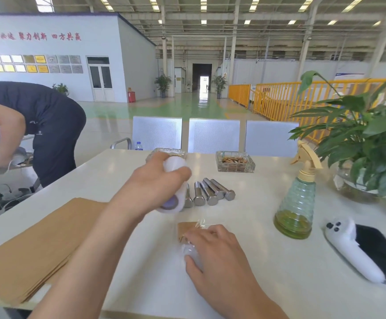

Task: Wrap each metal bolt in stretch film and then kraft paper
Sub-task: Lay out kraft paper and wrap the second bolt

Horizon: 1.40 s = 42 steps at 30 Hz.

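Observation:
My left hand [155,180] grips a white roll of stretch film [175,187] and holds it above the table, just left of a row of several steel bolts [210,192]. My right hand [215,247] rests on a bolt wrapped in clear film [193,252] and presses it to the table. That bolt lies on a small piece of kraft paper [185,229]. Loose film [201,223] sticks up by my fingers. A stack of kraft paper sheets [33,247] lies at the left of the table.
A green spray bottle [297,208] stands right of the bolts. A white controller [353,247] lies on a black phone [385,252] at the right edge. Two glass ashtrays [235,162] sit at the back, a potted plant [366,143] at the far right. A person [33,125] bends over at the left.

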Motion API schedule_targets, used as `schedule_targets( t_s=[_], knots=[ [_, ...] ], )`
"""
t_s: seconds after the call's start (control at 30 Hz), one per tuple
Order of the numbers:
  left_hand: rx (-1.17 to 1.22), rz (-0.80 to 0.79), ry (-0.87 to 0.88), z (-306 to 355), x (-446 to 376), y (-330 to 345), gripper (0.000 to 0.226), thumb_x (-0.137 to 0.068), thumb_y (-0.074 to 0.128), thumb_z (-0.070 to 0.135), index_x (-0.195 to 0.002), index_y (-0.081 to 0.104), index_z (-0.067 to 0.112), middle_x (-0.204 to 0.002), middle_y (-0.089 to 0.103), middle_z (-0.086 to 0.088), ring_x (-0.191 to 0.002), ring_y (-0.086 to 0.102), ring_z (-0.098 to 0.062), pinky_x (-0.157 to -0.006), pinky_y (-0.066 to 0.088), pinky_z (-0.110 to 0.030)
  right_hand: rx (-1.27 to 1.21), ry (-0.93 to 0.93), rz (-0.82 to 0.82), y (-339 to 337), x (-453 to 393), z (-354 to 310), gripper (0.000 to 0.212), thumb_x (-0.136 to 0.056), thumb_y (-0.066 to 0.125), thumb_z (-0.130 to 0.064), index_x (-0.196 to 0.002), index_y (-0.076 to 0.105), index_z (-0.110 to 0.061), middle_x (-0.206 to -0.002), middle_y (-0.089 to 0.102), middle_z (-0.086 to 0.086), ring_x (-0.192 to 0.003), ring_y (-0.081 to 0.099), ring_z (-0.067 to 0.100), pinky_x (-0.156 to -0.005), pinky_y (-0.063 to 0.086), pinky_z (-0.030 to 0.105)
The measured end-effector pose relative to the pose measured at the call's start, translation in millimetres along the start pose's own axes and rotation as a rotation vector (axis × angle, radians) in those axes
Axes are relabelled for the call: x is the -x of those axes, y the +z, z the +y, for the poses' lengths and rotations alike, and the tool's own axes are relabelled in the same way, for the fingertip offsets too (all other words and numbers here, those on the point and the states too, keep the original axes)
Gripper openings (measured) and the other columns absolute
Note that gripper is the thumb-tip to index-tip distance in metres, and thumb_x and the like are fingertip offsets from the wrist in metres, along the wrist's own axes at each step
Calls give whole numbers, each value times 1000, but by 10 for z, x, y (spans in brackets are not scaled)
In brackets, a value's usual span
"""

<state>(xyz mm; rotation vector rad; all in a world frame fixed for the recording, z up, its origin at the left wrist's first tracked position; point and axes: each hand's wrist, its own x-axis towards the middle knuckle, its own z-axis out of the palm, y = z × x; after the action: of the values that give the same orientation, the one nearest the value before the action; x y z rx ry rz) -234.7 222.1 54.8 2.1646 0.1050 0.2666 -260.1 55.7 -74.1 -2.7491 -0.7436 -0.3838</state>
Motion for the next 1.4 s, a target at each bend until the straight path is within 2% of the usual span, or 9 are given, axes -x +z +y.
schedule_targets(
  t_s=[0.23, 0.43, 0.6, 0.77, 0.87, 0.97, 1.13, 1.23, 1.4],
  knots=[
    [-71, -308, -19, 203, -158, 783, 83, -60, 55, 60, -138, 38, 39, -108, 61, 11, -98, 62, -14, -84, 51, -31, 119, -61, -82, -51, 63, -17, 50, -92, 39, -37, -137, 55, -23, -147, 52, -7, -140, 36, 26, -120, 23, 44],
    [-307, -411, -54, 109, -278, 1130, 72, -81, 57, 51, -147, 35, 35, -146, 45, 0, -141, 35, -21, -91, 18, -25, 91, -43, -133, -102, 107, -89, 49, -95, 43, -32, -143, 49, -27, -166, 24, -2, -156, 9, 27, -124, 19, 42],
    [-374, -432, -1, 85, -218, 1207, 68, -86, 57, 44, -148, 32, 33, -121, 46, 3, -118, 44, -21, -82, 28, -22, 168, 50, -27, -14, 170, -279, 53, -45, 91, -48, -96, 83, -42, -109, 79, -5, -104, 76, 18, -77, 62, 25],
    [-315, -418, 17, 82, -195, 1258, 63, -90, 57, 40, -146, 33, 27, -119, 48, 0, -105, 50, -21, -79, 39, -28, 24, 177, -70, -265, 297, -335, 41, -82, 70, -49, -120, 73, -33, -124, 71, 1, -117, 67, 21, -82, 52, 28],
    [-288, -403, 13, 32, -152, 1304, 62, -89, 59, 40, -144, 32, 30, -120, 44, 0, -104, 53, -23, -78, 42, -29, -78, 416, 91, -561, 412, 56, 27, -97, 39, -53, -113, 57, -39, -84, 55, -7, -87, 56, 24, -73, 41, 32],
    [-259, -380, -9, 28, -104, 1330, 65, -87, 59, 41, -145, 29, 35, -126, 43, -2, -109, 60, -28, -77, 51, -33, -322, 583, 247, -742, 340, 500, 23, -96, 53, -51, -119, 52, -50, -100, 62, -24, -95, 61, 12, -84, 49, 32],
    [-133, -358, -108, 80, -99, 1329, 63, -90, 55, 36, -148, 30, 25, -139, 45, -12, -108, 64, -32, -84, 58, -40, -639, 322, -91, -576, 64, 565, 99, -73, 73, -39, -158, 23, -44, -145, 47, -13, -132, 49, 6, -102, 44, 23],
    [-128, -365, -154, 95, -107, 1309, 61, -98, 45, 42, -152, 29, 19, -135, 52, -10, -94, 59, -22, -62, 46, -29, -679, 383, 86, -487, 6, 608, 96, -59, 65, -55, -150, 38, -45, -132, 59, -12, -115, 63, 10, -94, 50, 27],
    [49, -416, -208, 18, -45, 1173, 38, -101, 36, 44, -125, 55, 22, -112, 69, -5, -101, 69, -24, -91, 54, -35, -531, 378, 201, -353, 2, 641, 63, -82, 68, -34, -141, 50, -42, -121, 59, -11, -109, 61, 18, -95, 48, 33]
  ],
)
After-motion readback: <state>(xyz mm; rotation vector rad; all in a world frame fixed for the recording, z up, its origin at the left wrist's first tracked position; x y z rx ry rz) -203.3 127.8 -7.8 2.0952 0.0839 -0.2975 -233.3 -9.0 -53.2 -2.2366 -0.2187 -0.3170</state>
